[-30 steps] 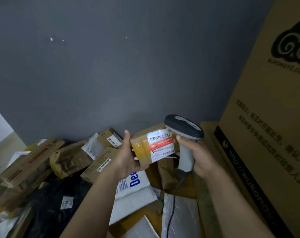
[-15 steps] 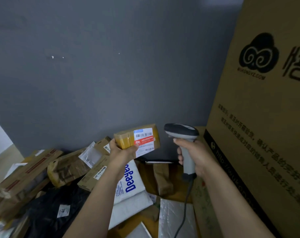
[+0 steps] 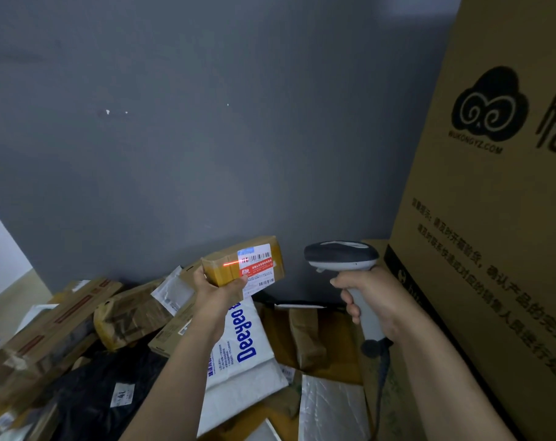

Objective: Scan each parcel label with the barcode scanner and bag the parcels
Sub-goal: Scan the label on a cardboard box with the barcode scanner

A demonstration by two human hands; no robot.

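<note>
Holding a small brown parcel (image 3: 248, 262) up in the left hand (image 3: 217, 289), fingers wrapped round its left end, thumb across the near face; showing its white and red label (image 3: 258, 272) on the near face, just left of the barcode scanner (image 3: 341, 256). Gripping the scanner's pale handle in the right hand (image 3: 372, 300), fingers clenched round it, index finger seemingly at the trigger, though hard to make out; aiming the dark head left at the parcel, near but not touching. Casting a red scan line (image 3: 230, 264) over the yellow tape to the label's left edge; trailing a dark cable (image 3: 381, 377) below the handle. Beneath, heaped: boxes, a white mailer (image 3: 241, 345) with blue lettering, a black bag (image 3: 95, 386), a silver padded envelope (image 3: 330, 405); beyond, a grey wall (image 3: 206, 122); to the right, a tall printed carton (image 3: 492, 218).
</note>
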